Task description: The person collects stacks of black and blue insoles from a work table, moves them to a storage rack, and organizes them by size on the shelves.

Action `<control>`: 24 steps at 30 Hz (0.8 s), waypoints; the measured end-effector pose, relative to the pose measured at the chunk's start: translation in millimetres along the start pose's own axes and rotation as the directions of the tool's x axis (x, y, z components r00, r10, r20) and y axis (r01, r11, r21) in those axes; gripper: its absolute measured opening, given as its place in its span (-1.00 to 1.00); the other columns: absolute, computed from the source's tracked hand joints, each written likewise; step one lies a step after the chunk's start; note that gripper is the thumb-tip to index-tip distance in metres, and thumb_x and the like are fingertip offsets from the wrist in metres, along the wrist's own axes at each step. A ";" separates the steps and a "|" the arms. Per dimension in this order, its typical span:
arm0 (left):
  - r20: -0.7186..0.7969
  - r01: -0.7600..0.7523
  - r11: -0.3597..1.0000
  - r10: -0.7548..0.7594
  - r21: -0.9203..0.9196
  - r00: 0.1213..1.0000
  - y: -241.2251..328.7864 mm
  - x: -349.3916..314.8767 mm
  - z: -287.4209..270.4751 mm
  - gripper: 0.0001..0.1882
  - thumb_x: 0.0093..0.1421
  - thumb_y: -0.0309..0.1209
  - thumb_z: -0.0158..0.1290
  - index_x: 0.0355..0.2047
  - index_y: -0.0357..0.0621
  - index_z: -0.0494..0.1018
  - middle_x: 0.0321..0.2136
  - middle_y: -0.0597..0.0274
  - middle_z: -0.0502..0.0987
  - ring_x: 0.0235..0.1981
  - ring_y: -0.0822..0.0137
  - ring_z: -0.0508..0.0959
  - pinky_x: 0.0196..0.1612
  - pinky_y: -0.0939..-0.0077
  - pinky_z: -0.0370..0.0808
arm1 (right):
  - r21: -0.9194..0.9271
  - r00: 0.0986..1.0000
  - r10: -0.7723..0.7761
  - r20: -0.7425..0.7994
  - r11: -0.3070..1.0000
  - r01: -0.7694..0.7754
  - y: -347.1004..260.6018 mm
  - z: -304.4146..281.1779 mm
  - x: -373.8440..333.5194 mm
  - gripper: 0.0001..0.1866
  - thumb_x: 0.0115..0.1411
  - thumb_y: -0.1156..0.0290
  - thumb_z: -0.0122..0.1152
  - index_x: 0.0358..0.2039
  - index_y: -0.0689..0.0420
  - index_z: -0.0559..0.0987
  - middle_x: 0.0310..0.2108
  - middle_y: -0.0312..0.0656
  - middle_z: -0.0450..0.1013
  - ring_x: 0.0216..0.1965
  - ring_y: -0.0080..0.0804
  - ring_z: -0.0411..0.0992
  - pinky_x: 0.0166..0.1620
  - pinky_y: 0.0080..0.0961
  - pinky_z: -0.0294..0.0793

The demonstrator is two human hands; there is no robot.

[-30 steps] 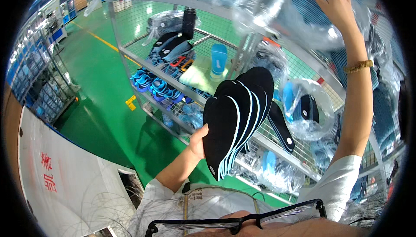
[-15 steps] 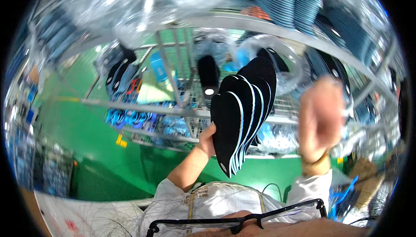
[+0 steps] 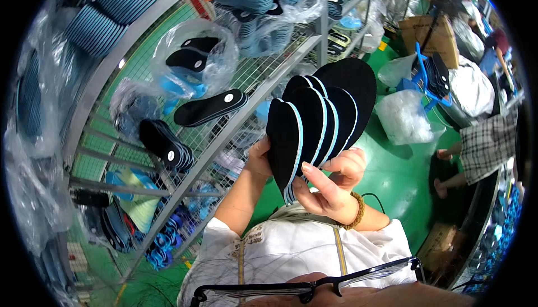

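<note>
A fanned stack of black insoles [image 3: 311, 113] with light-blue edges is held up in front of my chest. My left hand [image 3: 259, 158] grips its left edge, the fingers mostly hidden behind the insoles. At the lower right edge, my right hand [image 3: 334, 186] is closed on the insoles, its fingertips against their narrow lower ends. The insoles overlap, with the rearmost spreading furthest to the upper right.
A metal wire rack [image 3: 224, 155] runs along my left, bearing a loose insole [image 3: 210, 109], an insole bundle [image 3: 166, 145] and plastic-wrapped stacks [image 3: 193, 60]. To the right are a blue stool [image 3: 428, 77], a cardboard box [image 3: 428, 38], a plastic bag [image 3: 404, 117] and a person in checked clothing [image 3: 487, 147].
My right hand has come in from the right onto the insoles. My view has turned right, bringing the stool and a person into sight. The left hand keeps its grip.
</note>
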State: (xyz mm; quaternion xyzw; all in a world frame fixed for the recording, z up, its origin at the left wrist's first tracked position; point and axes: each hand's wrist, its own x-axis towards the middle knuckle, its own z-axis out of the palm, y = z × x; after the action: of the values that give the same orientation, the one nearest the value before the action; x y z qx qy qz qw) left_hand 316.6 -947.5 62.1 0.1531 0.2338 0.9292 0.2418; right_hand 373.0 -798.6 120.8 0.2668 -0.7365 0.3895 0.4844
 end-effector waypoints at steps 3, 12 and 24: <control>-0.018 0.040 0.999 -0.040 0.017 0.999 0.4 3.2 -0.9 -0.39 -0.03 -0.09 -0.04 -0.04 -0.21 0.17 -0.13 0.11 0.33 -0.12 0.26 0.37 -0.03 0.38 0.27 | -0.032 1.000 0.010 -0.023 0.999 -0.011 -1.0 -2.9 -3.7 -0.52 -0.37 0.46 0.22 -0.30 -0.05 0.43 -0.44 -0.30 0.09 -0.40 -0.38 0.08 -0.28 -0.41 0.02; 0.055 -0.017 0.998 0.014 0.056 0.998 20.6 -10.0 -3.6 -0.42 0.01 -0.10 -0.09 -0.04 -0.22 0.17 -0.13 0.10 0.33 -0.13 0.25 0.37 -0.04 0.36 0.28 | 0.027 1.000 -0.028 -0.006 0.999 0.028 -5.2 14.0 1.6 -0.49 -0.43 0.44 0.18 -0.29 -0.04 0.45 -0.45 -0.28 0.06 -0.38 -0.37 0.08 -0.21 -0.35 0.02; -0.356 -0.169 0.926 0.292 0.339 0.888 38.3 -11.6 31.0 -0.52 0.15 -0.13 -0.25 -0.08 -0.28 0.19 -0.19 0.13 0.36 -0.20 0.37 0.40 -0.17 0.53 0.36 | 0.526 0.803 0.346 0.486 0.618 -0.585 30.8 40.3 -6.6 -0.63 0.00 0.40 -0.07 -0.13 0.22 0.35 0.02 -0.04 0.03 0.08 -0.16 -0.03 0.08 -0.32 -0.09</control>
State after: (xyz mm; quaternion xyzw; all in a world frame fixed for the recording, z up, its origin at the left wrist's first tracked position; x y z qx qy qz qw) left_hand 324.2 -972.0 105.7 0.0218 0.3956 0.9168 0.0497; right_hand 331.5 -815.1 95.9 0.2771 -0.6677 0.6827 0.1061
